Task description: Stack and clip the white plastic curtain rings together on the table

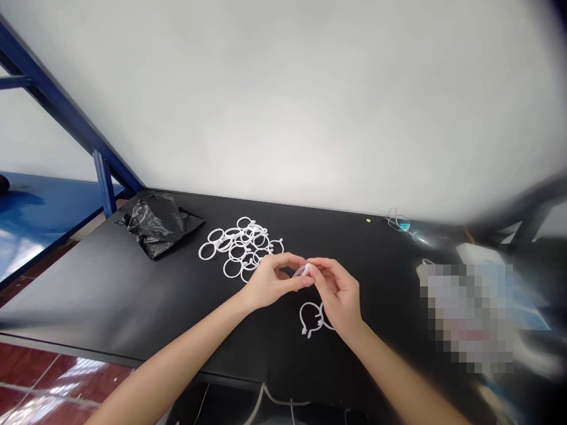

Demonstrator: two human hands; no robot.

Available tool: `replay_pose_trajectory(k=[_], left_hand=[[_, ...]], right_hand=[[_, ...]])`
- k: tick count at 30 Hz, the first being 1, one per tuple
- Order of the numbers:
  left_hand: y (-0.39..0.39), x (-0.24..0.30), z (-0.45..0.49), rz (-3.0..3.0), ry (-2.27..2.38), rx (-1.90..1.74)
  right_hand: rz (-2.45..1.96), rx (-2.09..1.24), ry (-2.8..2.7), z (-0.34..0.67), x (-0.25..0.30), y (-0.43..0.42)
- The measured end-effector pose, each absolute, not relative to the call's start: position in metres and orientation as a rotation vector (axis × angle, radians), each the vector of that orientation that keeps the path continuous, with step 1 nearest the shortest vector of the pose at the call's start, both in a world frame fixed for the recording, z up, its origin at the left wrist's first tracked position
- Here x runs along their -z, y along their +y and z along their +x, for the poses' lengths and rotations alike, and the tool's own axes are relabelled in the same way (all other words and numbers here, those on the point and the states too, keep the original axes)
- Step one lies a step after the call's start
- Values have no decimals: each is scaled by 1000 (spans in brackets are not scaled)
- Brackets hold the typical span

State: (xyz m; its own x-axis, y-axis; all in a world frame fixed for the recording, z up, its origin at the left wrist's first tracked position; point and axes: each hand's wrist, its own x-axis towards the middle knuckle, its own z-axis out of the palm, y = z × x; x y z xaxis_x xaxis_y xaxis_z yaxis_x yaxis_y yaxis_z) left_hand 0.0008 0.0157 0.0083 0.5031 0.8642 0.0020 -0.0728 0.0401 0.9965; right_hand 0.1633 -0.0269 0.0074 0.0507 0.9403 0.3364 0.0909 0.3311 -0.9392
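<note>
Both hands meet over the middle of the black table, pinching one white plastic shower curtain ring [300, 271] between thumbs and fingers. My left hand [277, 277] grips its left side, and my right hand [337, 289] closes on its clasp end; the fingers hide much of the ring. Below my right hand lies an unclasped white ring [311, 304], its ends apart, with another one partly covered by that hand. To the left of my left hand, a loose pile of several white rings [237, 251] spreads over the table.
A crumpled black plastic bag [159, 224] rests at the table's [110, 289] back left. Glasses [401, 223] lie near the wall at right, by a small yellow speck [368, 220]. A blurred, pixelated package [469, 319] sits far right. A blue metal frame [66, 100] rises at left.
</note>
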Motion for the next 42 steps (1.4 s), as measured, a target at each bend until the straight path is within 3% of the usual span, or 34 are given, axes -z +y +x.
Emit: replay_pose_trajectory(k=[10, 17, 27, 34, 42], left_hand=[[19, -9, -3, 1418, 773, -789], [43, -14, -34, 1995, 1159, -1053], [66, -8, -80, 2214, 1683, -691], [66, -2, -80, 2322, 1681, -678], [47, -18, -46, 2393, 1434, -1394]], right_hand=[[-1039, -851, -1445, 165, -4, -25], [-1183, -831, -1312, 181, -18, -8], [-1883, -843, -1903, 250, -38, 15], [-1903, -1067, -2020, 268, -27, 13], [-1756, -699, -1893, 257, 1, 14]])
